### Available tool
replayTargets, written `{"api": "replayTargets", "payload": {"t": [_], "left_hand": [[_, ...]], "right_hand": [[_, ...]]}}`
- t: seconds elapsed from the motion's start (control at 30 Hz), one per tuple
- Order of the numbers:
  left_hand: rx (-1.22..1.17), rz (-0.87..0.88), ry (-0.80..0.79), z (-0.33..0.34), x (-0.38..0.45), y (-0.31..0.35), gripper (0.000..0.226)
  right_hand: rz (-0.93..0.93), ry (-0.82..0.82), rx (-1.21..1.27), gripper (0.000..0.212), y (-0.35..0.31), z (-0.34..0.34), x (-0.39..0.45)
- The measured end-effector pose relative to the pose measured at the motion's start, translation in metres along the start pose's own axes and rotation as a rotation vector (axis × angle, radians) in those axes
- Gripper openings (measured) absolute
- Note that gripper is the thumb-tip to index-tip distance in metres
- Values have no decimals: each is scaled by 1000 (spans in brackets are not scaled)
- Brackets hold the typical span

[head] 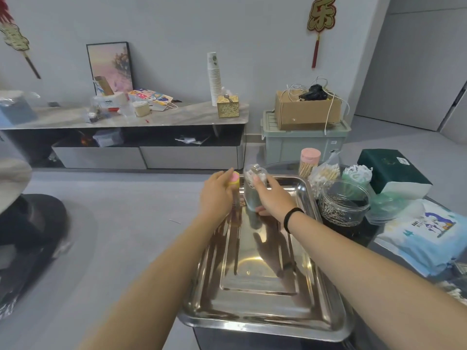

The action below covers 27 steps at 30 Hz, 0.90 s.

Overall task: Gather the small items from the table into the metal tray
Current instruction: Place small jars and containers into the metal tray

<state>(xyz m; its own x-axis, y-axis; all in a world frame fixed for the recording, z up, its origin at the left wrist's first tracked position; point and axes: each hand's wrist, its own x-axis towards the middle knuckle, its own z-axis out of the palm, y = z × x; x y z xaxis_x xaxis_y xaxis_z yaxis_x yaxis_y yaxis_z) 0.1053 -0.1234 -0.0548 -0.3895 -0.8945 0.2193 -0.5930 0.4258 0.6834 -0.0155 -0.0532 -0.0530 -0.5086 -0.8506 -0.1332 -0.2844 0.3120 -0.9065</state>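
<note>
A shiny metal tray (265, 322) lies on the dark table in front of me. My left hand (217, 195) grips a small bottle with a pink and yellow cap (234, 180) at the tray's far left corner. Beside it, my right hand (274, 198) holds a clear bag of small white items (255, 178) upright over the far end of the tray. A black band circles my right wrist.
Right of the tray stand a clear jar of paper clips (342, 205), a bag of cotton swabs (324, 176), a pink-lidded toothpick holder (309, 161), a green-and-white floss-pick bag (357, 178), a dark green tissue pack (391, 173) and wet wipes (427, 233). Open floor lies to the left.
</note>
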Motion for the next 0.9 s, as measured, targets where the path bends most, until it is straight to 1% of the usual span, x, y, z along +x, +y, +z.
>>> {"api": "replayTargets", "payload": {"t": [0.1, 0.27, 0.47, 0.6, 0.7, 0.8, 0.9], "left_hand": [[-23, -4, -9, -1, 3, -1, 37], [-39, -25, 18, -3, 7, -2, 39], [-73, -57, -31, -8, 2, -3, 47], [-25, -23, 5, -16, -15, 10, 46], [42, 16, 42, -18, -33, 24, 43], [77, 45, 13, -11, -56, 48, 40], [57, 65, -30, 2, -71, 71, 39]], "right_hand": [[15, -26, 5, 67, -6, 8, 2], [74, -62, 137, 64, -11, 17, 4], [121, -127, 133, 75, -14, 13, -1], [66, -111, 45, 73, -16, -6, -22], [-25, -41, -10, 67, -11, -24, -41], [-116, 21, -146, 56, -3, -51, -64], [-183, 42, -247, 46, 5, -80, -84]]}}
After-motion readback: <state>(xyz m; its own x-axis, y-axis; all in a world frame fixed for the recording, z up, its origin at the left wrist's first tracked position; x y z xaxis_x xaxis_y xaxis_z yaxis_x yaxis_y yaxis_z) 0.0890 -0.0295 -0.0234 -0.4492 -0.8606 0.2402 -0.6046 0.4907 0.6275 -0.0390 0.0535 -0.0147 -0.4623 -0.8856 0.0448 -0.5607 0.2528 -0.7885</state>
